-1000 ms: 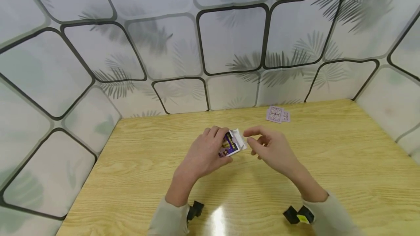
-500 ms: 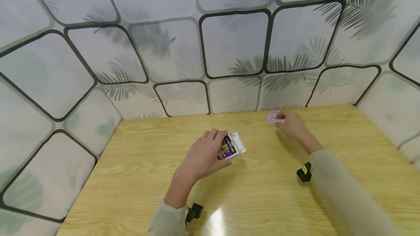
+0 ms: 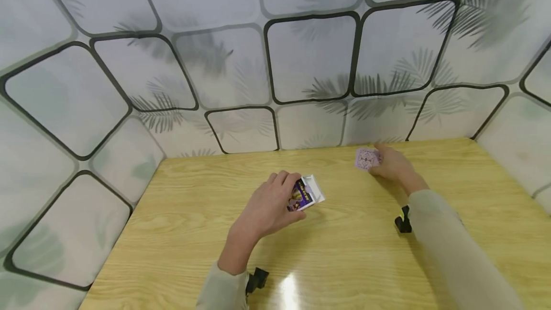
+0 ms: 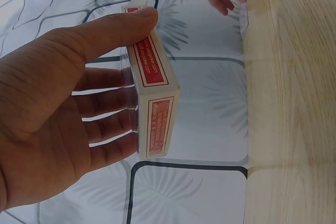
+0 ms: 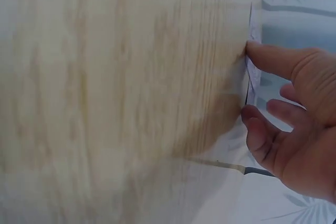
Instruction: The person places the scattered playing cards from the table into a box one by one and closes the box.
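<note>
In the head view my left hand [image 3: 269,202] grips a playing card box [image 3: 303,194] above the table, thumb on one narrow side and fingers on the other. Its white flap stands open toward the right. The left wrist view shows the box's red-and-white end [image 4: 160,127] facing the camera. Farther back on the right, my right hand [image 3: 393,164] holds purple-patterned playing cards [image 3: 367,158] by their right side. The right wrist view has its thumb and a finger against the edge of the cards [image 5: 253,72], which lie flat on the wood.
The wooden table [image 3: 193,233] runs back to a patterned cloth wall [image 3: 310,61], which also encloses both sides. The cards lie close to the table's back edge. Black wrist cameras [image 3: 257,280] sit at both sleeves.
My right hand has left the card box's flap and reached back right to the cards. The two cards that lay spread apart now overlap more closely. My left hand keeps holding the box.
</note>
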`<state>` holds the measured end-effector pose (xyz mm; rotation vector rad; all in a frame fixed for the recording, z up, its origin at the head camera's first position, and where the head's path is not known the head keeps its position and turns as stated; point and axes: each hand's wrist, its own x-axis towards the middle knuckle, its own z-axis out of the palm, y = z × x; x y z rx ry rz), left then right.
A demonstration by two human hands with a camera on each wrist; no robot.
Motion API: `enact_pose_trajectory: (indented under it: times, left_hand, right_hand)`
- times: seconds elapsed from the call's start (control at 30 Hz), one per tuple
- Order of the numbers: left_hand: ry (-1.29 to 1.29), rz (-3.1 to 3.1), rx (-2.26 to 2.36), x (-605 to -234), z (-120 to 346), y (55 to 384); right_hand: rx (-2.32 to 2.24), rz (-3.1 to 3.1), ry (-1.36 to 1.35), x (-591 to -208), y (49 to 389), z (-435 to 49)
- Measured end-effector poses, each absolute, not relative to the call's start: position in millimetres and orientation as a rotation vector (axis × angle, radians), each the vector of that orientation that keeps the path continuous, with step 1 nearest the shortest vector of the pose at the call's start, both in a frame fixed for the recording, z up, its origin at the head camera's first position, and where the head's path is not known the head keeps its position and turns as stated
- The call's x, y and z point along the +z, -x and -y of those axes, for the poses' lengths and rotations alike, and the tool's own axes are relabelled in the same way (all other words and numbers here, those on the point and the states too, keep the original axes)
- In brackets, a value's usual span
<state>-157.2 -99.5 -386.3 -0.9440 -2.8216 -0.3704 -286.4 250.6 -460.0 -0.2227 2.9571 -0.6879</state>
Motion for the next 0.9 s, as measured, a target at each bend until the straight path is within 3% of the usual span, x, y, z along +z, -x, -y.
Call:
enact_pose_trajectory:
  times: [0.4, 0.9]
  left_hand:
    - [0.948, 2.824, -0.354, -384.9, 97.5, 154.1]
    - [0.953, 2.825, -0.357, -384.9, 96.2, 151.7]
  right_hand:
    - [-0.721, -2.802, 0.585, -449.4, 260.1, -235.4]
    - [-0.456, -2.682, 0.492, -436.4, 232.0, -208.3]
